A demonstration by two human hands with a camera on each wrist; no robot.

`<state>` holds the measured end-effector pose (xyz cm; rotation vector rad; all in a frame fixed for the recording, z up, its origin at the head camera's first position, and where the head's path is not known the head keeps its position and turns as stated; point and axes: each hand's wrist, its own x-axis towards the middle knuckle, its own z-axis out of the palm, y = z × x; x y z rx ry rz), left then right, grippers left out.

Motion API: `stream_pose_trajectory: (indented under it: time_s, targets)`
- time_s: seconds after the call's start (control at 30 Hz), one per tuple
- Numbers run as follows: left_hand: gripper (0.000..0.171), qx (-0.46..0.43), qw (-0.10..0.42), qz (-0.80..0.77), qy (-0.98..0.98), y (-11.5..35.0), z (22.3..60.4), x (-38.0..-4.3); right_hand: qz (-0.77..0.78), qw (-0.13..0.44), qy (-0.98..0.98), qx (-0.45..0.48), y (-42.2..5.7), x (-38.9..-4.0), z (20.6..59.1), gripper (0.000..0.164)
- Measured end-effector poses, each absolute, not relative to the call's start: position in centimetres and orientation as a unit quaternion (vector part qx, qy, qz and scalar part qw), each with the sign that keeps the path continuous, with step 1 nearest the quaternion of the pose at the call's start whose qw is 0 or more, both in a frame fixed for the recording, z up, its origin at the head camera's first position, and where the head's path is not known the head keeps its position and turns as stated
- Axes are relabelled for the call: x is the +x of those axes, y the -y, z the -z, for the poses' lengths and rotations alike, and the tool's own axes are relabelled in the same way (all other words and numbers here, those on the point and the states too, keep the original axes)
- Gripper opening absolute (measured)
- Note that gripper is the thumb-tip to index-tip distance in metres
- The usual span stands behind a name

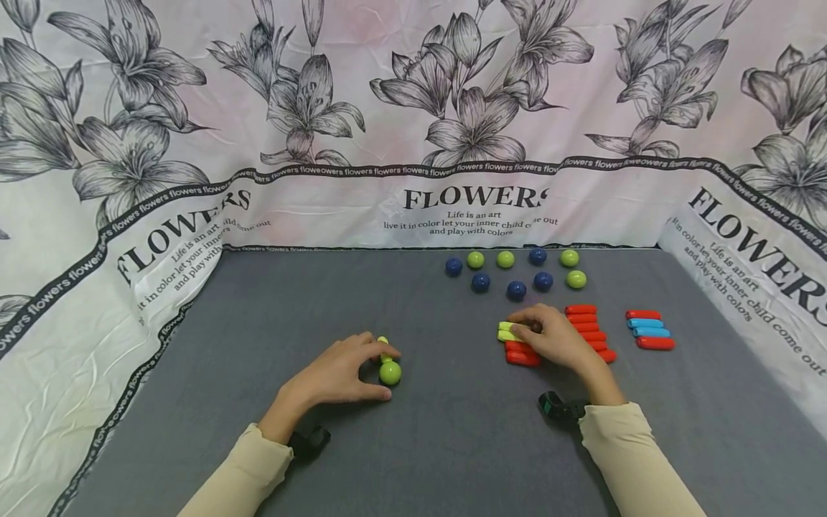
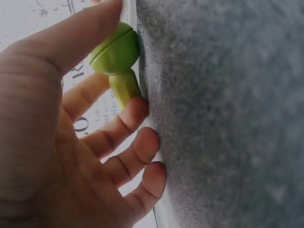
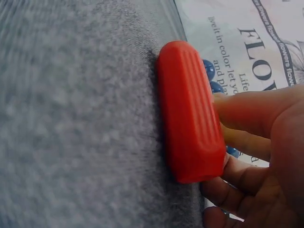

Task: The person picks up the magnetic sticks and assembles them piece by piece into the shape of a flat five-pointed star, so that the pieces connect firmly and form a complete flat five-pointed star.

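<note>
My left hand (image 1: 339,370) curves around a green ball (image 1: 390,372) and a yellow-green stick (image 2: 124,88) joined to it on the table. In the head view the index finger crosses the stick, and the thumb tip lies just in front of the ball with a small gap. The other fingers fan out loosely. My right hand (image 1: 555,337) pinches at one of two yellow-green sticks (image 1: 505,331), thumb and index fingertips at its right end. Red sticks (image 1: 522,353) lie beside it. In the right wrist view a red stick (image 3: 190,114) hides the fingertips.
Behind the right hand are several blue balls (image 1: 516,291) and green balls (image 1: 576,279). A column of red sticks (image 1: 581,309) lies right of it; farther right sit two red sticks (image 1: 655,344) and two blue sticks (image 1: 649,327). Flower-printed cloth (image 1: 472,208) borders the grey table (image 1: 446,445).
</note>
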<state>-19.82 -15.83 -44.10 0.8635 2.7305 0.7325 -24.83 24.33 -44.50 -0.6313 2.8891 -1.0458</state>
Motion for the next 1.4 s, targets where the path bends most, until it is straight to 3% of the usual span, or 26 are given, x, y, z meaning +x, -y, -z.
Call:
stream_pose_trajectory:
  time_s: [0.4,0.97,1.4]
  targets:
    - [0.038,0.289,0.082,-0.242,-0.923,15.53,44.16,-19.8,0.33,0.027,-0.925,-0.184,-24.35,-24.7,44.24,0.021]
    - [0.036,0.297,0.073,-0.237,-0.922,15.5,44.1,-19.77,0.33,0.018,-0.928,-0.174,-24.29,-24.76,44.39,0.02]
    - [0.037,0.296,0.082,-0.24,-0.921,15.61,44.13,-19.86,0.345,-0.075,-0.923,-0.155,-23.64,-24.8,44.65,0.019]
